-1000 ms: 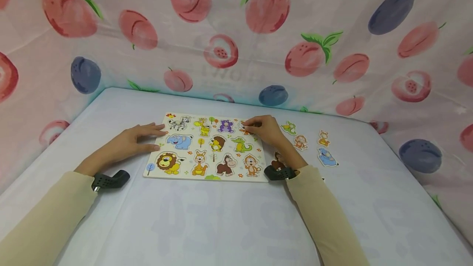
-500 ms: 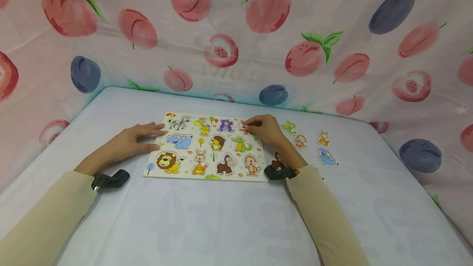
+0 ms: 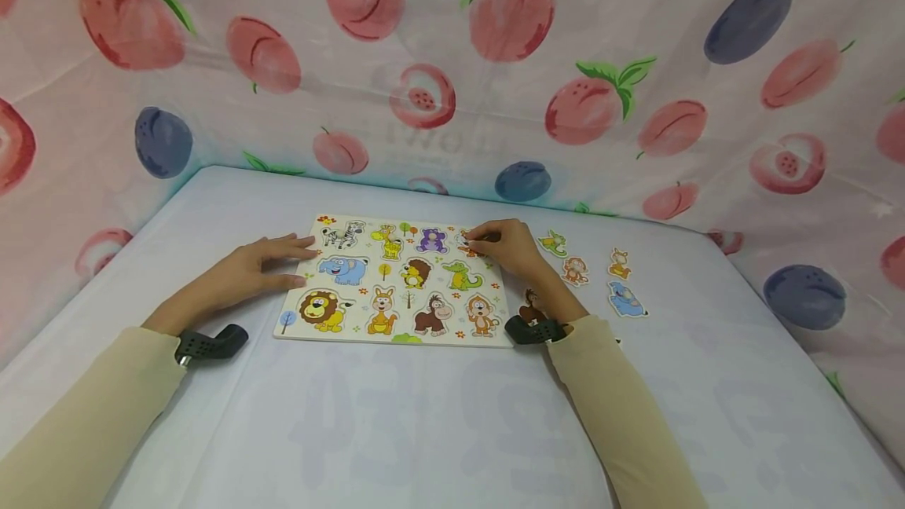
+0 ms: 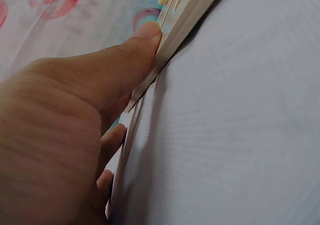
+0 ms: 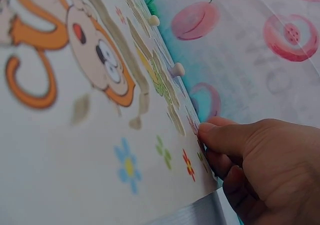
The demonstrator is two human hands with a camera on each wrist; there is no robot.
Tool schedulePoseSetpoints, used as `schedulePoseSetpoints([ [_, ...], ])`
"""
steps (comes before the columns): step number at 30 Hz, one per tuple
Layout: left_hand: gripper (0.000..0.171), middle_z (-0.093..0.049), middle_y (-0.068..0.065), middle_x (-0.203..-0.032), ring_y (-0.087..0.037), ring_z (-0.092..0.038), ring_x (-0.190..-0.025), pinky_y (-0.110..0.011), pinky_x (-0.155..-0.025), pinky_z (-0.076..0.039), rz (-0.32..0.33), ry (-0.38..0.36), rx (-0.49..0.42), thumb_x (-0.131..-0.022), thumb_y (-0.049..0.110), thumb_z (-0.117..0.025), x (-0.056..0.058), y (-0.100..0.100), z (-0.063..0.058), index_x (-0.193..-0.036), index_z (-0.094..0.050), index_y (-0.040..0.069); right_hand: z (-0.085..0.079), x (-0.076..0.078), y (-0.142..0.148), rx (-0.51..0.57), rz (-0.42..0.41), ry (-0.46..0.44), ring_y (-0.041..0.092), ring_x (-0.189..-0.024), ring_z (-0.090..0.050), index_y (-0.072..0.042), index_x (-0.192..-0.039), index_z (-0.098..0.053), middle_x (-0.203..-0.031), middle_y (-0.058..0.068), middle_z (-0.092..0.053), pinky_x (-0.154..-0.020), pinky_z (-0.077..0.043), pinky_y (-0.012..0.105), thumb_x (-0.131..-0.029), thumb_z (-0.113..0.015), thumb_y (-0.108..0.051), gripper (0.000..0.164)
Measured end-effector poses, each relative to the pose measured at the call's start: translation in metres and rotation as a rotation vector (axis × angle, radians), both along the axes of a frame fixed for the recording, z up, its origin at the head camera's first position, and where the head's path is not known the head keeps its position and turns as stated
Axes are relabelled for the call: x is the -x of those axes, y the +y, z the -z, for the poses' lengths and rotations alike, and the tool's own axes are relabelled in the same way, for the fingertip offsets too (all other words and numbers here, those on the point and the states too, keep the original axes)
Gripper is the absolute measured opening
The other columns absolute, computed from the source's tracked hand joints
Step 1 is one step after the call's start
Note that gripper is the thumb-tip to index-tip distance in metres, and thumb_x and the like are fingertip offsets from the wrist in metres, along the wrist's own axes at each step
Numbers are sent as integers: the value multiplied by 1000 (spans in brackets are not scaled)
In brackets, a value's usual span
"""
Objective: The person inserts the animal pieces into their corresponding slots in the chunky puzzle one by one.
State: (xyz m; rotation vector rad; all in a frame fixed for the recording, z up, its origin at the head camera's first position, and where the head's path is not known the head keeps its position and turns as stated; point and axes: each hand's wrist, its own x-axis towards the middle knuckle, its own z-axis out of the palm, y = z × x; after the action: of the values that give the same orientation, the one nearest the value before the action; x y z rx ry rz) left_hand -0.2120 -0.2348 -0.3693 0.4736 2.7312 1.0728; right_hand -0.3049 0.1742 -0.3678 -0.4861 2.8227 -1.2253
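Note:
A white animal puzzle board (image 3: pixel 396 340) lies flat on the table. My left hand (image 3: pixel 243 273) rests at its left edge, fingers spread and fairly straight. In the left wrist view the thumb (image 4: pixel 135 47) touches the top of the board's rim (image 4: pixel 175 40). At the board's far right corner my right hand (image 3: pixel 509 250) pinches an orange animal puzzle piece (image 3: pixel 467 243), mostly hidden behind the fingers. The right wrist view has the right hand (image 5: pixel 250 155) low at the board's edge, its thumb and fingertips together; the monkey picture (image 5: pixel 100 55) lies in a recess nearby.
Loose pieces lie right of the board: a crocodile (image 3: pixel 552 243), a monkey (image 3: pixel 576 272), a kangaroo (image 3: pixel 618 264), a blue elephant (image 3: pixel 626 300) and a brown gorilla (image 3: pixel 532 309) partly under the right wrist. A fruit-print cloth (image 3: pixel 452 85) hangs behind the table.

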Motion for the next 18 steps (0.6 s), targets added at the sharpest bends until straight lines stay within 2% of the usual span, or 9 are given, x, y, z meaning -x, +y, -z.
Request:
schedulePoseSetpoints([
  [10,58,-33,1,-153,-30,-13,-144,-65,-108,-9,-11,-10,-19,-85,46,-69,1,-1,1,-136,-56,22,0,1,0,10,-1,-1,16,-81,-64,-14,-100,-74,-92,0,-70,-71,-51,32,-88,-71,-20,14],
  [18,57,-33,1,-153,-30,-13,-144,-66,-108,-9,-8,-3,-9,-86,45,-68,1,-1,3,-136,-56,21,-8,0,5,26,-22,-21,18,-82,-65,-13,-106,-72,-97,2,-69,-70,-51,34,-89,-71,-20,19],
])
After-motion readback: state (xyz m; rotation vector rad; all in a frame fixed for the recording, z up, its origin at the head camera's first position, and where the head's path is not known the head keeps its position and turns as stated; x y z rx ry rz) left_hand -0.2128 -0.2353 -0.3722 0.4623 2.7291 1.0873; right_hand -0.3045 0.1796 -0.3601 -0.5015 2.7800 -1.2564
